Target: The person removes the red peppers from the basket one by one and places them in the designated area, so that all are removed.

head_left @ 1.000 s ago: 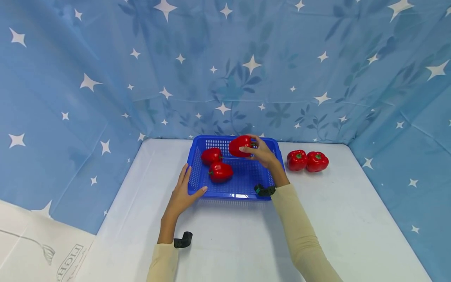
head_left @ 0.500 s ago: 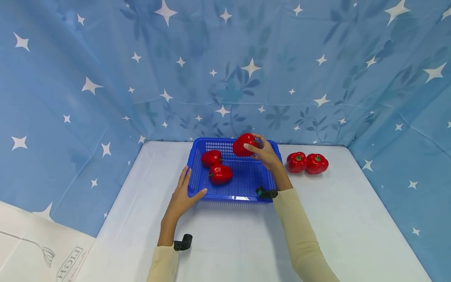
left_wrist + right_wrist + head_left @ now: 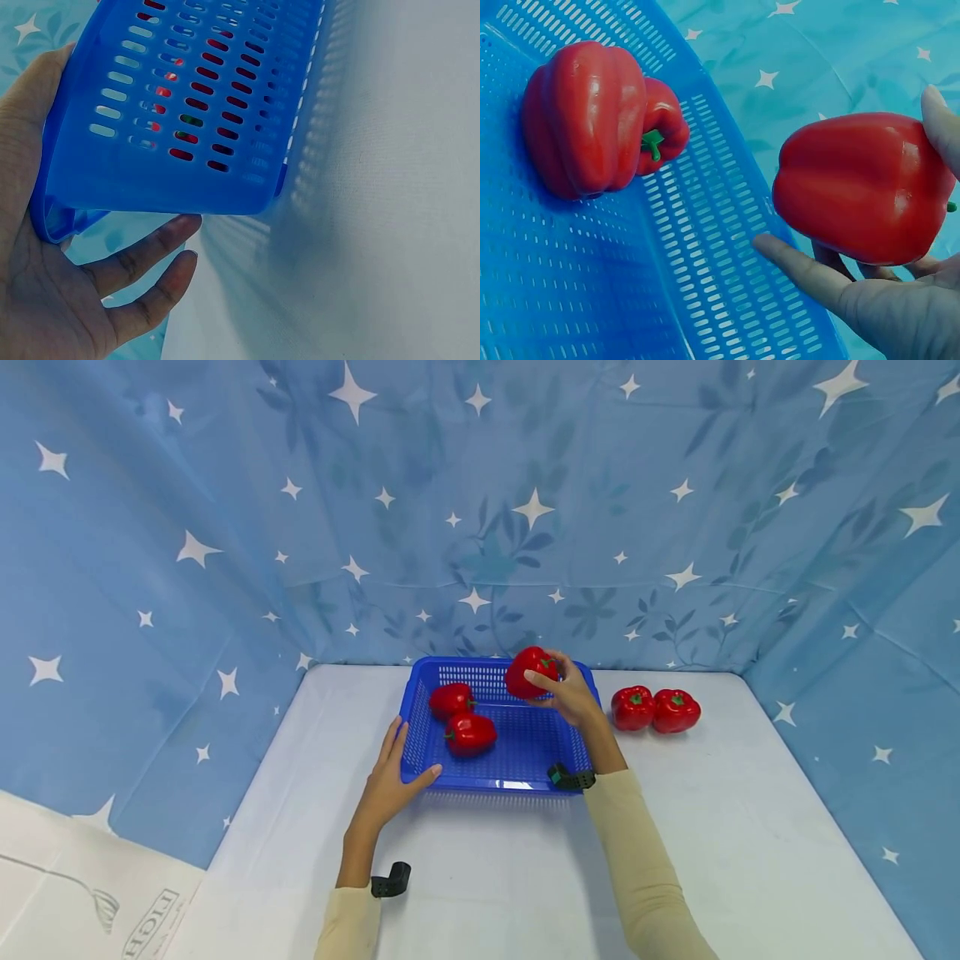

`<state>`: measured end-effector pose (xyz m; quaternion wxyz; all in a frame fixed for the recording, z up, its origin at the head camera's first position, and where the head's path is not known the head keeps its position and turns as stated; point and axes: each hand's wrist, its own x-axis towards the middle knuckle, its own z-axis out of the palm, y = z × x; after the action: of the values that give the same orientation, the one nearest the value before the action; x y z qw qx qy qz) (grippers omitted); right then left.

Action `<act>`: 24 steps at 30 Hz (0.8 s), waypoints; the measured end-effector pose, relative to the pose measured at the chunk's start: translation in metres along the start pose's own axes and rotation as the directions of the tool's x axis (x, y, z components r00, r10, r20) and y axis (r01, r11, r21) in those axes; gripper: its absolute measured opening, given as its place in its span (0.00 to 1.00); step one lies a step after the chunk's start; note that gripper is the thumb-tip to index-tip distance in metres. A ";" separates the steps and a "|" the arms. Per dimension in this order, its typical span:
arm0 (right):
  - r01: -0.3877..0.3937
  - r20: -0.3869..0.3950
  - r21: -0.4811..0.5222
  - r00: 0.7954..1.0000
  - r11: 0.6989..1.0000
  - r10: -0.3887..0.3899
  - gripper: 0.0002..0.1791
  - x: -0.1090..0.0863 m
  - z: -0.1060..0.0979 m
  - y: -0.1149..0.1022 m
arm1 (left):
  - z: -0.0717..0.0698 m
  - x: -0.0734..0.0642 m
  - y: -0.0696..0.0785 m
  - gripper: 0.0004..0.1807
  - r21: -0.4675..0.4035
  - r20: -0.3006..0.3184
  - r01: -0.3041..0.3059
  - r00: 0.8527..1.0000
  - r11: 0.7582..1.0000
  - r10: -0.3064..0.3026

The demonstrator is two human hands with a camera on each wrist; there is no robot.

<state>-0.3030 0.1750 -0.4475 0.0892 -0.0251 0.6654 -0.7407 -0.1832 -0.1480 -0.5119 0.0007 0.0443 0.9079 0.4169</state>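
In the head view, a red bell pepper (image 3: 530,672) is held above the back right part of a blue plastic basket (image 3: 517,785). My right hand (image 3: 573,697) grips it, thumb on one side and fingers on the other. The right wrist view shows this held pepper (image 3: 862,187) lying sideways, apart from the basket wall (image 3: 727,247). My left hand (image 3: 384,793) rests at the basket's front left corner with fingers spread, the thumb at the front rim. Two red bell peppers, one farther back (image 3: 451,701) and one nearer (image 3: 470,734), lie in the basket's left half.
Two more red bell peppers (image 3: 632,707) (image 3: 676,711) stand side by side on the white table (image 3: 720,827), right of the basket. A blue star-patterned curtain (image 3: 480,527) closes off the back and sides. Printed cloth (image 3: 90,877) shows at the lower left.
My right hand has drawn the held pepper a little to the right and turned it, so its green stem now shows more. The left hand keeps its place at the basket corner.
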 end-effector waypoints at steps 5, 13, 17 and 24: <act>-0.012 -0.008 -0.011 1.000 1.000 0.012 0.42 -0.003 -0.001 0.002 | 0.000 0.000 0.001 0.56 0.003 -0.003 0.002 1.000 1.000 -0.002; 0.014 -0.018 -0.080 1.000 0.997 -0.016 0.42 -0.008 -0.005 0.003 | 0.002 -0.001 0.001 0.57 -0.005 -0.009 0.000 1.000 1.000 0.000; 0.022 -0.011 -0.068 1.000 0.997 -0.023 0.39 -0.012 -0.008 0.004 | 0.002 -0.002 0.001 0.57 -0.003 -0.012 -0.004 1.000 1.000 0.004; 0.035 0.031 0.044 0.999 0.998 -0.037 0.40 -0.017 -0.013 0.003 | 0.001 -0.002 0.002 0.56 -0.001 -0.007 -0.004 1.000 1.000 0.004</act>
<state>-0.2881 0.1903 -0.4506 0.0868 -0.0467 0.6472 -0.7559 -0.1815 -0.1463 -0.5113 -0.0035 0.0446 0.9076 0.4175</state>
